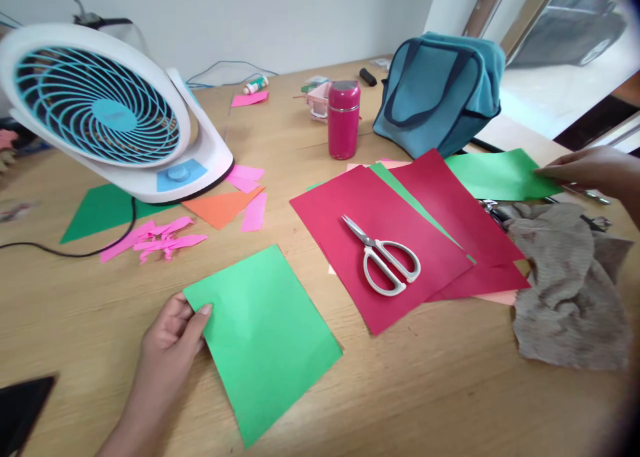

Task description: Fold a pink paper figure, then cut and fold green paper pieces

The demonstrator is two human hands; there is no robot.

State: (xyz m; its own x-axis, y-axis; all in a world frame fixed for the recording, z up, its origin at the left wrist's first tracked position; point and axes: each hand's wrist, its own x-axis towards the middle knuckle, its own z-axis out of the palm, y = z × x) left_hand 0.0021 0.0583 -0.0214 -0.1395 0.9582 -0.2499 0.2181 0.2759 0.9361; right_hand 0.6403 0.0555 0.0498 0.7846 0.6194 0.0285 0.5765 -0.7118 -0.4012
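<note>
Indoor craft corner, wooden table (425, 390), scissors (369, 242), green paper (265, 340), pink scraps (170, 244), desk fan (115, 114)

Bare hands (169, 336) & L forearm (137, 400)

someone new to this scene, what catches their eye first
Probably the large white fan with its blue grille, at the back left of the table. Next, the bright green sheet at the front, its corner pinched in the left hand. Then the white-handled scissors, lying on red paper right of centre.
</note>
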